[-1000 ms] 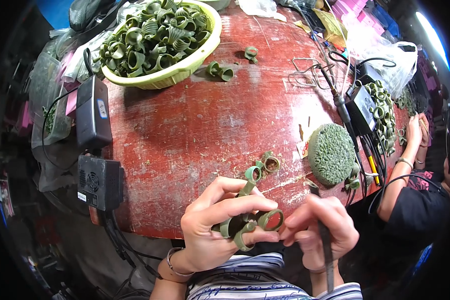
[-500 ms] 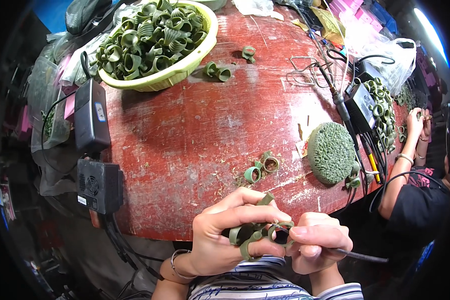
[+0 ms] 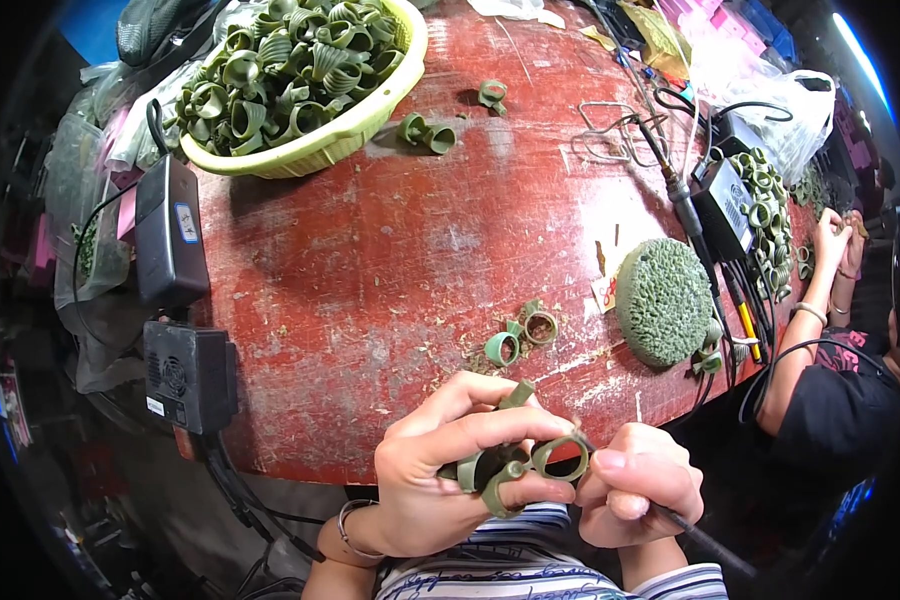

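Observation:
My left hand (image 3: 450, 465) is closed around several green wax-like rings, some slipped over its fingers. One green ring (image 3: 562, 457) stands out from its fingertips, hole facing up. My right hand (image 3: 642, 485) pinches a thin dark rod-shaped tool, like a needle file (image 3: 705, 545). The tool's tip meets the rim of that ring at its upper right. Just beyond my hands on the red table (image 3: 370, 240) lie two loose rings, a brighter green one (image 3: 502, 348) and an olive one (image 3: 540, 327), among green shavings.
A yellow-green basket (image 3: 315, 160) heaped with green rings stands at the far left. Two black boxes (image 3: 192, 375) with cables sit along the left edge. A round textured green block (image 3: 667, 303) and a corded pen-like tool (image 3: 682, 205) lie right. Another person's hands (image 3: 838, 243) work at far right.
The file has shifted from inside the ring to its upper outer rim, its handle end tilting lower. The ring has turned slightly. My view has shifted a little.

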Demonstrator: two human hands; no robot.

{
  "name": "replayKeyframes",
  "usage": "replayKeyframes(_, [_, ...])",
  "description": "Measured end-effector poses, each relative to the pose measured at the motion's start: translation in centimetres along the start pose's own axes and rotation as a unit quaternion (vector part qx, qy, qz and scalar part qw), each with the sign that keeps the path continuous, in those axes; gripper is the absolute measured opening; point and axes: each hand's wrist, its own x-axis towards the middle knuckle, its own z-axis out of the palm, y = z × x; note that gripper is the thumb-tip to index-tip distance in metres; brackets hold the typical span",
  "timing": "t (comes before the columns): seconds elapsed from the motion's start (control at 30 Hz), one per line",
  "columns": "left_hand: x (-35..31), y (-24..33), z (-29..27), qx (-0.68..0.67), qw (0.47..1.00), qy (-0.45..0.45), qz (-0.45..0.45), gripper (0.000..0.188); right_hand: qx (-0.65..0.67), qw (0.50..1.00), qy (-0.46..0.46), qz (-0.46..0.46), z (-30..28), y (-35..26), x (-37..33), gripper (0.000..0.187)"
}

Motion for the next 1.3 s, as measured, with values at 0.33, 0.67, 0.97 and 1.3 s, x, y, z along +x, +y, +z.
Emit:
replayKeyframes(0.33, [0.6,0.3,0.6,-0.089,0.994,0.003,-0.057,0.048,0.017,1.000,-0.014,0.015,-0.8,0.0,0.2,0.028])
replayKeyframes(0.67, [1.0,1.4,-0.5,-0.054,0.997,0.018,-0.054,0.037,0.002,0.996,0.092,0.019,-0.2,0.5,1.0,0.024])
replayKeyframes(0.97, [6.8,7.9,-3.0,0.178,0.936,0.251,0.171,0.033,0.145,0.981,0.099,0.076,0.1,1.9,1.6,0.021])
replayKeyframes(1.3, [18.7,8.2,-11.4,0.561,0.642,0.482,0.201,0.031,0.148,0.981,0.028,0.123,-0.6,2.3,4.4,0.015])
